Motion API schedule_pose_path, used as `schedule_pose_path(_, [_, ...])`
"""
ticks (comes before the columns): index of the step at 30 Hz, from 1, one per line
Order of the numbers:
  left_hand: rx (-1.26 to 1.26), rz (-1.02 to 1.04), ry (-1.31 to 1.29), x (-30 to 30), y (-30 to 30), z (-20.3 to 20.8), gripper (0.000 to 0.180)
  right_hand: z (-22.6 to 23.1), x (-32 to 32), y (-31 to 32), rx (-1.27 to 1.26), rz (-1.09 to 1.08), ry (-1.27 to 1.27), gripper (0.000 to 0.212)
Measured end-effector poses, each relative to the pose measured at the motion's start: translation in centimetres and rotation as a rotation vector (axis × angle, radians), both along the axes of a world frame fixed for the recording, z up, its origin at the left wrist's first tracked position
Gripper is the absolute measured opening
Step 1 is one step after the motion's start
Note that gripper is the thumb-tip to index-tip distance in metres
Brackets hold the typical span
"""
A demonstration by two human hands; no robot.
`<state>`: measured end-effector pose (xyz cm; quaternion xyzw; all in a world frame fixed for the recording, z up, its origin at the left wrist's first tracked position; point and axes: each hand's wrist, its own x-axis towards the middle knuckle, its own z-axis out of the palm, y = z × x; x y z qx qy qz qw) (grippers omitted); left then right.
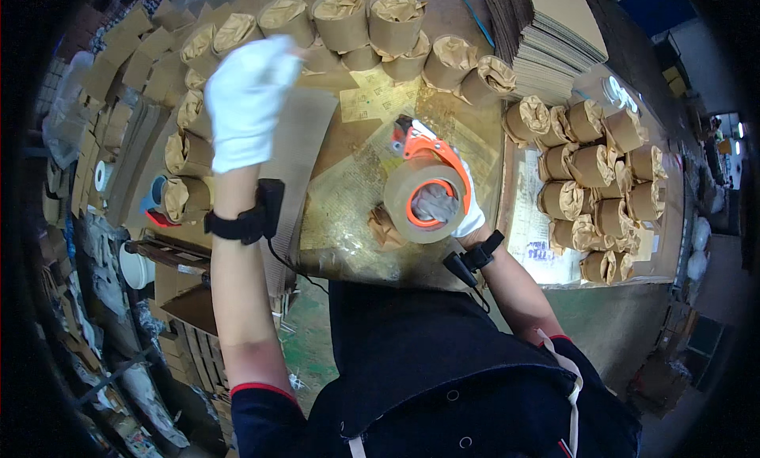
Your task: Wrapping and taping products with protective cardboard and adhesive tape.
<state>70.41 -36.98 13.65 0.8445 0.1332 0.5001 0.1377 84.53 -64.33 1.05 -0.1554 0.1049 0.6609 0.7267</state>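
Observation:
My left hand point(247, 98), in a white glove, reaches out over a sheet of corrugated cardboard point(305, 153) toward the paper-wrapped rolls point(340, 19) at the table's far side; whether it grips anything is hidden. My right hand point(469, 216), also gloved, grips an orange tape dispenser point(427, 185) with a roll of brown tape, held above the worktable point(356, 220). A crumpled piece of brown paper point(385, 230) lies just under the dispenser.
Several brown paper-wrapped rolls line the far edge and the left point(186, 153), with more grouped at the right point(602, 189). A stack of flat cardboard sheets point(546, 30) stands at the back right. Folded cardboard pieces point(127, 62) pile up at the left.

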Motion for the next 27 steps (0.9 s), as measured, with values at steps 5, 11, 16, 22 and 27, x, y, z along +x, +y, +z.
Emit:
schedule_pose_path(5, [-0.648,0.018,0.600,-1.7,-7.9,-6.7,0.027,-1.7,0.5,-1.1,0.213,-0.070,0.005,0.050])
schedule_pose_path(11, [-0.948,-0.391,1.045,0.6,-17.4,-12.5,0.072,-0.3,0.4,-2.0,-0.117,-0.134,-0.530,0.047])
schedule_pose_path(16, [-0.740,-0.197,0.763,-0.6,-19.9,-16.2,0.097,7.1,2.6,-8.1,-0.167,0.200,-0.670,0.042])
schedule_pose_path(22, [-0.788,-0.219,0.799,-0.8,-20.1,-16.4,0.104,6.5,1.0,-13.6,-0.688,0.642,-1.697,0.049])
schedule_pose_path(27, [-0.226,-0.283,0.862,-0.6,-18.6,-12.0,0.101,2.5,-2.0,-12.5,-0.916,0.437,-1.547,0.068])
